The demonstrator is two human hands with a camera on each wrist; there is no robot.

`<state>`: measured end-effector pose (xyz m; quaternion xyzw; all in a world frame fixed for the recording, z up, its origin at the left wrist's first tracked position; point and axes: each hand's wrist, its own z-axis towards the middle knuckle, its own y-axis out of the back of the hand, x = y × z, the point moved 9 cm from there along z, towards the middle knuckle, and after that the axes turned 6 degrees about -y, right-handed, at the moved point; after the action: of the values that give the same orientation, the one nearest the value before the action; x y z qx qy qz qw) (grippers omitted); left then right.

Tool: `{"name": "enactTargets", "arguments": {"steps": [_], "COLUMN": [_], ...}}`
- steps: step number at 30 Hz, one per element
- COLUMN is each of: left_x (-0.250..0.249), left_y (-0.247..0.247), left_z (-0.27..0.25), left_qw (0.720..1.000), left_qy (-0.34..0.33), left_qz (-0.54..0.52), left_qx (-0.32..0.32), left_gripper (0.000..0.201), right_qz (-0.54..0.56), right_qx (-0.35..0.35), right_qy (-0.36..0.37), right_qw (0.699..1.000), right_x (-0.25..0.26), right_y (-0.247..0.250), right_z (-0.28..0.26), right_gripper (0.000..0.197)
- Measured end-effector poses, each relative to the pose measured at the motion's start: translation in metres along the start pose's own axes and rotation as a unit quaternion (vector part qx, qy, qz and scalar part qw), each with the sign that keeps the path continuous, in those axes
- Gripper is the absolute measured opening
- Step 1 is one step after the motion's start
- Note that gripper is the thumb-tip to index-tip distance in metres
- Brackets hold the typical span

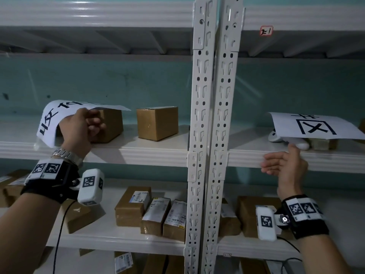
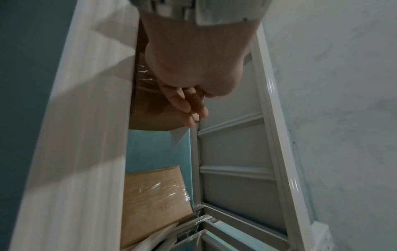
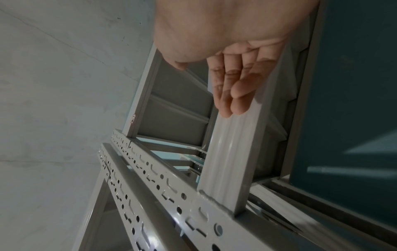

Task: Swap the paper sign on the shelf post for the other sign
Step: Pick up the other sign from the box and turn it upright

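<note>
Left hand [image 1: 79, 125] gripping curled sign [image 1: 53, 119] over box [image 1: 110, 123]; right hand [image 1: 284, 165] reaching, fingers released, thumb touching other sign [image 1: 316, 125] on shelf [image 1: 335, 159] | paper looking light, floppy; pinching an edge seems best

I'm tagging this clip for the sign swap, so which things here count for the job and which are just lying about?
For the job:
- left sign, held by the left hand
- right sign, touched by the right hand
- shelf post

Lying about:
- cardboard box on the middle shelf
- labelled parcels on the lower shelf
- white object under the right sign
</note>
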<state>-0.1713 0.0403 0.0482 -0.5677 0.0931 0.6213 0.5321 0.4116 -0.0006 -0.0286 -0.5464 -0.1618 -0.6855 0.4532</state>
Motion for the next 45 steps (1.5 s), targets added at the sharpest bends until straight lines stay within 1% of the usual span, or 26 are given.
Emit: {"name": "enactTargets", "arguments": {"steps": [2, 5, 7, 8, 10, 12, 14, 16, 18, 20, 23, 27, 31, 33, 35, 37, 38, 40, 43, 45], "left_x": [-0.011, -0.025, -0.03, -0.032, -0.038, -0.046, -0.053, -0.058, -0.065, -0.074, -0.081, -0.08, -0.071, -0.068, -0.066, -0.065, -0.065, -0.064, -0.061, -0.06], "left_y": [-0.005, -0.014, -0.02, -0.022, -0.026, -0.031, -0.036, -0.041, -0.052, -0.061, -0.067, -0.078, -0.089, -0.096, -0.102, -0.107, -0.11, -0.117, -0.126, -0.131], "left_z": [-0.003, -0.01, -0.014, -0.017, -0.021, -0.028, -0.039, -0.054, -0.069, -0.081, -0.09, -0.109, -0.129, -0.14, -0.151, -0.16, -0.166, -0.176, -0.191, -0.2], "left_qw": [0.999, 0.996, 0.993, 0.993, 0.99, 0.983, 0.976, 0.976, 0.973, 0.967, 0.964, 0.959, 0.952, 0.947, 0.942, 0.937, 0.934, 0.925, 0.913, 0.908], "left_qy": [-0.039, -0.086, -0.098, -0.097, -0.101, -0.127, -0.162, -0.162, -0.164, -0.181, -0.191, -0.19, -0.193, -0.201, -0.209, -0.219, -0.224, -0.233, -0.225, -0.218], "left_qz": [-0.004, 0.002, 0.015, 0.015, -0.009, -0.011, 0.003, -0.023, -0.047, -0.051, -0.062, -0.081, -0.098, -0.101, -0.107, -0.115, -0.118, -0.132, -0.151, -0.166], "left_qx": [0.007, 0.033, 0.061, 0.073, 0.095, 0.13, 0.145, 0.142, 0.155, 0.172, 0.174, 0.192, 0.215, 0.229, 0.24, 0.246, 0.252, 0.271, 0.304, 0.318], "left_gripper": [0.023, 0.016, 0.017, 0.021, 0.027, 0.02, 0.023, 0.017, 0.012, 0.011, 0.014, 0.034, 0.025, 0.025, 0.03, 0.035, 0.034, 0.025, 0.018, 0.016], "right_qz": [-0.004, -0.008, -0.008, -0.008, -0.007, -0.008, -0.009, -0.01, -0.005, 0.006, 0.021, 0.026, 0.029, 0.024, 0.014, -0.004, -0.013, -0.012, 0.057, 0.125], "right_qx": [0.014, 0.027, 0.038, 0.044, 0.054, 0.061, 0.069, 0.077, 0.083, 0.089, 0.095, 0.108, 0.127, 0.143, 0.173, 0.232, 0.268, 0.342, 0.415, 0.452], "right_qy": [0.003, 0.012, 0.012, 0.01, 0.012, 0.019, 0.025, 0.029, 0.04, 0.053, 0.061, 0.065, 0.056, 0.052, 0.041, 0.022, 0.006, -0.04, -0.118, -0.17], "right_qw": [1.0, 1.0, 0.999, 0.999, 0.998, 0.998, 0.997, 0.997, 0.996, 0.995, 0.993, 0.992, 0.99, 0.988, 0.984, 0.973, 0.963, 0.939, 0.9, 0.867], "right_x": [-0.001, 0.0, 0.002, 0.002, 0.003, 0.005, 0.009, 0.012, 0.017, 0.023, 0.03, 0.037, 0.04, 0.041, 0.041, 0.04, 0.037, 0.031, 0.024, 0.024], "right_y": [-0.006, -0.014, -0.019, -0.022, -0.026, -0.029, -0.033, -0.038, -0.044, -0.05, -0.058, -0.067, -0.073, -0.078, -0.088, -0.104, -0.112, -0.128, -0.143, -0.151], "right_z": [-0.001, -0.004, -0.006, -0.007, -0.009, -0.01, -0.011, -0.01, -0.01, -0.01, -0.012, -0.018, -0.024, -0.028, -0.035, -0.049, -0.057, -0.074, -0.093, -0.105], "right_gripper": [0.07, 0.072, 0.071, 0.071, 0.071, 0.071, 0.071, 0.068, 0.066, 0.065, 0.063, 0.062, 0.063, 0.063, 0.063, 0.066, 0.069, 0.078, 0.093, 0.101]}}
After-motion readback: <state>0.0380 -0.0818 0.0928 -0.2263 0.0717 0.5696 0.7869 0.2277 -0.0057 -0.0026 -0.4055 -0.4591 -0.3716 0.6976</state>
